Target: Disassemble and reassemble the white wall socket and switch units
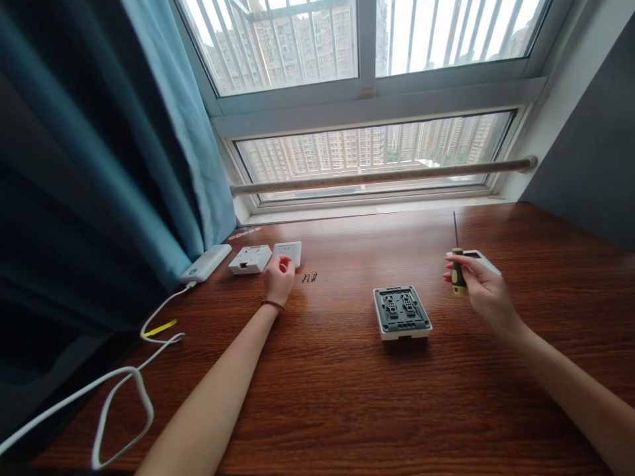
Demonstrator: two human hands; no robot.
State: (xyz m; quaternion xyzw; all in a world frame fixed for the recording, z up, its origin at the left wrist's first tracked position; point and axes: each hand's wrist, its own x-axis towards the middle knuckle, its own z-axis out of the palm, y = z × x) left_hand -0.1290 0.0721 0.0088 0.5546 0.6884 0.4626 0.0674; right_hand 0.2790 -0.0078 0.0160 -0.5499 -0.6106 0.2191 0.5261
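My right hand [483, 291] grips a screwdriver [458, 271] by its dark and yellowish handle, the thin shaft pointing up. Behind that hand lies a white plate [487, 262] with a dark opening, partly covered by my fingers. My left hand [280, 277], fingers curled together, is over the near edge of a white socket faceplate [292, 251]; whatever it may hold is hidden. Several small screws [309, 277] lie just right of it. Between my hands, nearer me, a switch module [403, 312] with a dark grey top sits on a white base, touched by neither hand.
A white box [250, 260] stands left of the faceplate on the wooden table [327, 396]. Farther left, a white power strip [206, 263] trails a looped white cable [143, 390] with a yellow tie [159, 328]. Blue curtains [149, 132] hang at the left; a window rail [387, 176] crosses behind.
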